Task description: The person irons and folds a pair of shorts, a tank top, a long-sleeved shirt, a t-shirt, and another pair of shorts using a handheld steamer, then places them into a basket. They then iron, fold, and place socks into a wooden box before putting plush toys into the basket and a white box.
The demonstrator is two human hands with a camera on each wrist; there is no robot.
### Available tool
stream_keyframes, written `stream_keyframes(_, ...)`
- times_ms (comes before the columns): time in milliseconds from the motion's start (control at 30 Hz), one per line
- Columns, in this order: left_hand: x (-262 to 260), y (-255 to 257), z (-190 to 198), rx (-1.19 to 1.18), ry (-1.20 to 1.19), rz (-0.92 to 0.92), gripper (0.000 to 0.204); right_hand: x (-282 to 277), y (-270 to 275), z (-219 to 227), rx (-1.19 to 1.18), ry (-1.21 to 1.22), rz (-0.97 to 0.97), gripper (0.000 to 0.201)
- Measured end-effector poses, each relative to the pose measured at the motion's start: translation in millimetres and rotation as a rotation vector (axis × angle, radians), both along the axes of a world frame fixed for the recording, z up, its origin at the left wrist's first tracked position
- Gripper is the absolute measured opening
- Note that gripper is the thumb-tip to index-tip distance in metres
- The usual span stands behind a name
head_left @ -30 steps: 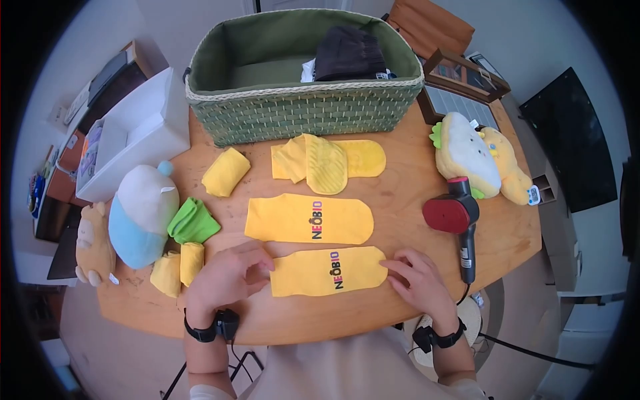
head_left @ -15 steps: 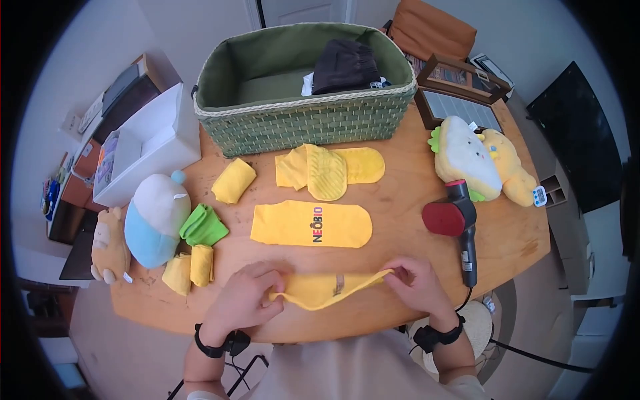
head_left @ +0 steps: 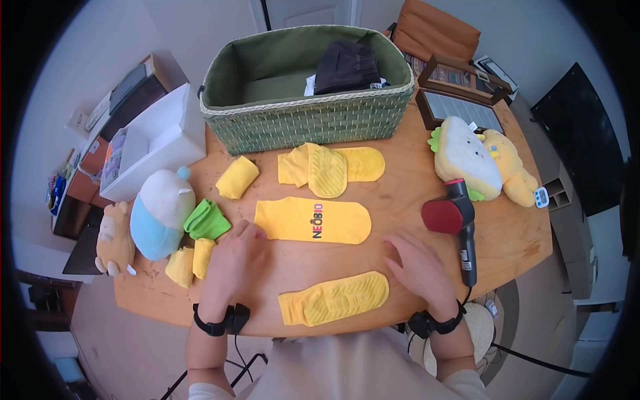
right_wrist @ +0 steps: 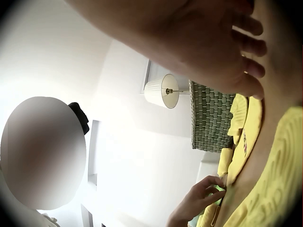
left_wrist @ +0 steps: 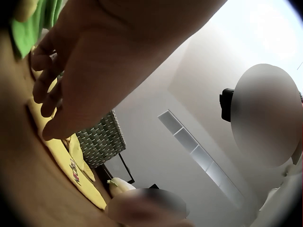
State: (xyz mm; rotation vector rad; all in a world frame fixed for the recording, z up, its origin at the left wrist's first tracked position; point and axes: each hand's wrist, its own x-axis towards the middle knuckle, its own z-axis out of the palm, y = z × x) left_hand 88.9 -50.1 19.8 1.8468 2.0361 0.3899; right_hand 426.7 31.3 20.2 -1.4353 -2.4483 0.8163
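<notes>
A yellow sock (head_left: 335, 298) lies flat near the table's front edge, its ribbed side up. Behind it is a lettered yellow sock (head_left: 287, 220), also flat. My left hand (head_left: 237, 257) is just off that sock's left end, holding nothing, its fingers loosely bent in the left wrist view. My right hand (head_left: 420, 270) hovers right of the two socks, fingers relaxed and empty. Farther back, two yellow socks (head_left: 363, 165) lie overlapped, one folded. Yellow rolls (head_left: 237, 178) and a green bundle (head_left: 207, 221) sit to the left.
A green woven basket (head_left: 313, 123) with dark clothing (head_left: 345, 67) stands at the back. To its left is a white box (head_left: 160, 150). Plush toys (head_left: 160, 213) sit on both sides, and a corded device (head_left: 465, 250) lies right of my right hand.
Both hands have let go of the front sock and moved away from it. It has turned from lettered side up to ribbed side up and lies nearer the front edge.
</notes>
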Motion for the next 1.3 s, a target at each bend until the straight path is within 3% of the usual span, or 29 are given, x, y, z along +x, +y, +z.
stream_keyframes(67, -5, 10, -11, 0.151, 0.020, 0.052, 0.028, -8, 8, -11, 0.091, 0.007, 0.013, 0.032)
stream_keyframes(167, -18, 22, -37, 0.142, -0.010, 0.151, 0.034, -21, 23, -21, 0.090, 0.066, 0.017, 0.032)
stream_keyframes(267, -19, 35, -37, 0.035, -0.041, 0.255, 0.033, -42, 36, -21, -0.048, -0.089, -0.161, 0.031)
stream_keyframes(333, -17, 41, -38, 0.051, -0.053, 0.239, 0.032, -54, 42, -34, 0.035, -0.150, -0.201, 0.031)
stream_keyframes(467, -15, 46, -31, 0.003, -0.080, 0.219, 0.023, -60, 41, -31, -0.019, -0.137, -0.171, 0.031)
stream_keyframes(500, -16, 42, -33, -0.007, -0.078, 0.223, 0.023, -57, 40, -30, -0.030, -0.030, -0.148, 0.028)
stream_keyframes(567, -20, 33, -37, 0.267, -0.141, 0.103, 0.016, -46, 36, -23, -0.047, 0.074, -0.127, 0.024)
stream_keyframes(600, -20, 25, -36, 0.258, -0.144, 0.104, 0.016, -39, 30, -17, -0.058, 0.185, -0.106, 0.021)
stream_keyframes(667, -19, 2, -17, -0.049, -0.705, 0.179, 0.010, -21, 21, -11, -0.074, 0.293, -0.084, 0.018)
stream_keyframes(733, -8, -21, 2, -0.159, -0.838, 0.226, 0.006, 2, 10, -11, -0.479, 0.422, -0.140, 0.018)
stream_keyframes(800, 0, -46, 3, -0.151, -0.996, 0.192, 0.003, 18, -3, -13, -0.583, 0.473, -0.162, 0.018)
stream_keyframes(933, 2, -83, 3, -0.269, -0.949, 0.185, 0.008, 36, -26, -17, -0.734, 0.443, -0.210, 0.019)
stream_keyframes(967, 4, -87, 4, -0.289, -0.836, 0.144, 0.010, 36, -29, -16, -0.738, 0.439, -0.209, 0.019)
stream_keyframes(1033, 7, -91, 2, -0.314, -0.629, 0.064, 0.018, 33, -34, -13, -0.664, 0.206, -0.110, 0.016)
stream_keyframes(1067, 9, -91, -2, -0.318, -0.629, 0.062, 0.018, 32, -38, -15, -0.666, 0.206, -0.113, 0.016)
stream_keyframes(1133, 17, -89, -9, -0.168, -0.449, 0.041, 0.021, 28, -44, -19, -0.303, 0.062, -0.051, 0.020)
stream_keyframes(1167, 20, -88, -7, -0.167, -0.449, 0.041, 0.021, 26, -45, -18, -0.303, 0.062, -0.051, 0.020)
stream_keyframes(1233, 25, -83, -1, -0.287, -0.433, 0.242, 0.026, 22, -46, -14, -0.271, 0.079, -0.121, 0.026)
stream_keyframes(1300, 28, -82, -6, -0.275, -0.417, 0.193, 0.027, 19, -46, -14, -0.225, 0.075, -0.099, 0.026)
